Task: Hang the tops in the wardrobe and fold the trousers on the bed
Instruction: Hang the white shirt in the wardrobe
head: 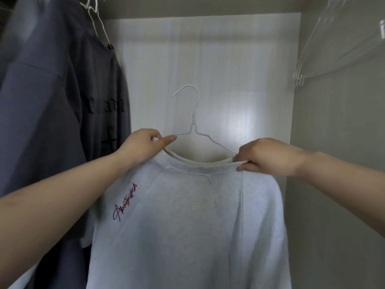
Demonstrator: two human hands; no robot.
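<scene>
Hands steady the pale sweatshirt [187,215] mid-frame, left hand [143,142] with its grip around the wire hanger [192,122], right hand [266,157] pinching the collar; best to level both shoulders before hooking it beside the dark tops [62,101] at upper left.

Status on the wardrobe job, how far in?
Done: two dark tops already hang at the left on a white hanger. In hand: the light grey top sits on a white wire hanger; the left hand holds the hanger's arm, and the right hand pinches the collar. Left: its hook is not on the rail yet. Spare clear hangers wait at the right. Trousers and bed are out of view.
</scene>
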